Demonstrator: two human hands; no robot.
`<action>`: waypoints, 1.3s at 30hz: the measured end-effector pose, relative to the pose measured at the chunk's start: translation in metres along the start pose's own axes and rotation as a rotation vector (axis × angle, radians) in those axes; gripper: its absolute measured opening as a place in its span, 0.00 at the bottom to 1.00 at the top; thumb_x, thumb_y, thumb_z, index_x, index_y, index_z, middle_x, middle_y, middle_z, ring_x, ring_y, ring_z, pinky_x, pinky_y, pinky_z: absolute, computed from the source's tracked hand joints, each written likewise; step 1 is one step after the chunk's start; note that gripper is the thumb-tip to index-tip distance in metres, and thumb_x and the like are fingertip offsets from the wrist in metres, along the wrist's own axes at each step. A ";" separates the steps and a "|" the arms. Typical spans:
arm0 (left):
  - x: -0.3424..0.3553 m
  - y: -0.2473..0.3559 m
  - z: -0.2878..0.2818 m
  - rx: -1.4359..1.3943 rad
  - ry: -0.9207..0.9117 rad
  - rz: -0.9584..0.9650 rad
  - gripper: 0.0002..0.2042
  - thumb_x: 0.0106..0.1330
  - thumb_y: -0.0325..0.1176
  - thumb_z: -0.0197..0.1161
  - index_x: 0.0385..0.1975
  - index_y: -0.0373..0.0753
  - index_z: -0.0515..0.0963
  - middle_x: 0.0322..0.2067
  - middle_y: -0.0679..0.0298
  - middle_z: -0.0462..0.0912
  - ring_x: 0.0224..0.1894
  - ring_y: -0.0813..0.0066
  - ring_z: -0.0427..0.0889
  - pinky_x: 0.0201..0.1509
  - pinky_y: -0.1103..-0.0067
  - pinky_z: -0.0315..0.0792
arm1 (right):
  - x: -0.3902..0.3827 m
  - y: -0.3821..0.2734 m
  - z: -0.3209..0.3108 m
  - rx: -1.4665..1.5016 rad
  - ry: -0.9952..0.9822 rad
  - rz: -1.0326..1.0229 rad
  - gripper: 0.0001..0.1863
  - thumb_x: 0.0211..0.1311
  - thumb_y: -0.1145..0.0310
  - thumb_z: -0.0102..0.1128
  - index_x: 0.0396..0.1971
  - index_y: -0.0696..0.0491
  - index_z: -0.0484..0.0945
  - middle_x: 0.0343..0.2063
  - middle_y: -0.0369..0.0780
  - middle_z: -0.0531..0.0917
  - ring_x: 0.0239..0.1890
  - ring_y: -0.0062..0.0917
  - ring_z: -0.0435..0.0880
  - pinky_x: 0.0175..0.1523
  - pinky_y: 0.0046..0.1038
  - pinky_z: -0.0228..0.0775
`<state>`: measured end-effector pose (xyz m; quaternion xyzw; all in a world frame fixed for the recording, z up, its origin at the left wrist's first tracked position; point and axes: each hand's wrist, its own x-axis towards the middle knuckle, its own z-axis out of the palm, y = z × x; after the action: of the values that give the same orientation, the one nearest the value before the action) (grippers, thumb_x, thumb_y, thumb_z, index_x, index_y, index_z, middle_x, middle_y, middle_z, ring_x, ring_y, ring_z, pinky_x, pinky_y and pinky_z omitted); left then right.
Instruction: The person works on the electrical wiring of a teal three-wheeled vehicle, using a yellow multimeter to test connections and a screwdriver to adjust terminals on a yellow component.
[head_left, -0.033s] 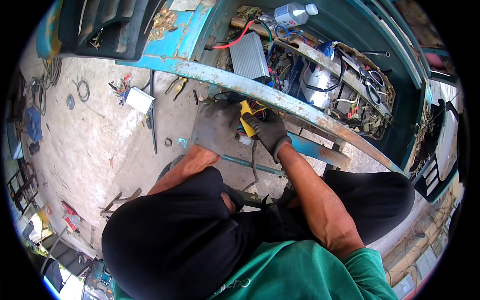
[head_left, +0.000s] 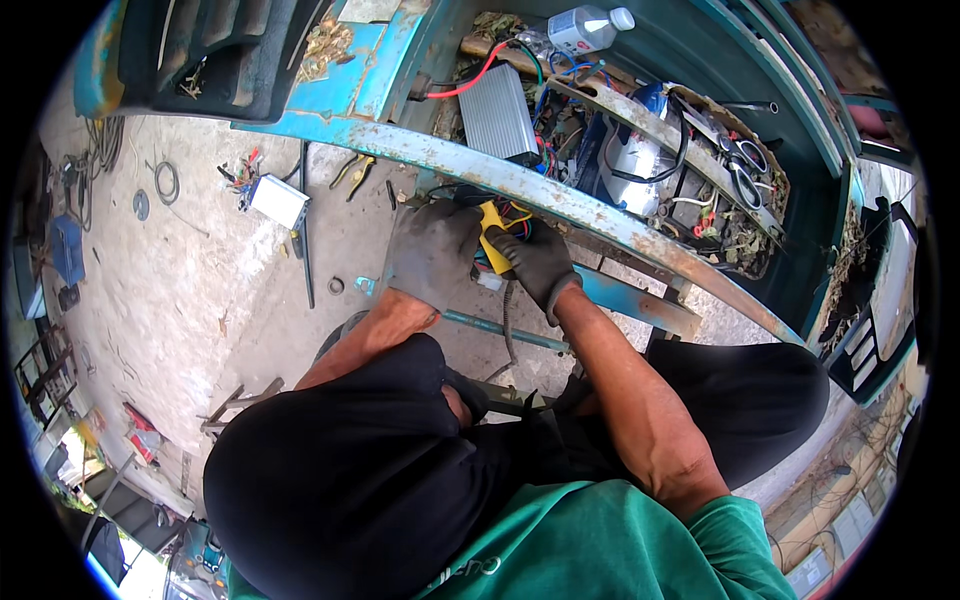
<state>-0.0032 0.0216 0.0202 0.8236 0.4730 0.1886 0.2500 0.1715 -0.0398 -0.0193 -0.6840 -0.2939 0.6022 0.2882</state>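
Observation:
Just below the rusty blue metal rail (head_left: 420, 146), both of my gloved hands work close together. In my right hand (head_left: 540, 265) a flat yellow piece (head_left: 496, 260) is pinched between thumb and fingers; its exact kind is unclear. My left hand (head_left: 432, 252) is beside its left edge, with fingers curled in toward thin coloured wires (head_left: 518, 216). What the left fingers grip is hidden behind the glove. A small white connector (head_left: 489, 281) hangs under the yellow piece, and a dark corrugated cable (head_left: 508, 325) runs down from there.
Behind the rail, an open teal compartment holds a finned silver box (head_left: 498, 115), a plastic bottle (head_left: 590, 29), scissors (head_left: 745, 175) and dry leaves. On the floor to the left lie yellow-handled pliers (head_left: 353, 176), a white box with wires (head_left: 279, 201) and a dark rod (head_left: 307, 265).

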 end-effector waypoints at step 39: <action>0.001 -0.015 0.005 0.006 0.076 0.224 0.06 0.56 0.29 0.67 0.32 0.40 0.86 0.33 0.60 0.85 0.37 0.59 0.83 0.43 0.64 0.76 | 0.005 0.008 0.002 -0.236 0.072 -0.139 0.23 0.68 0.57 0.69 0.54 0.58 0.81 0.42 0.41 0.89 0.39 0.22 0.87 0.44 0.26 0.81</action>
<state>-0.0107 0.0280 0.0075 0.8644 0.3875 0.2449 0.2066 0.1706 -0.0413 -0.0284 -0.7121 -0.3989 0.5173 0.2573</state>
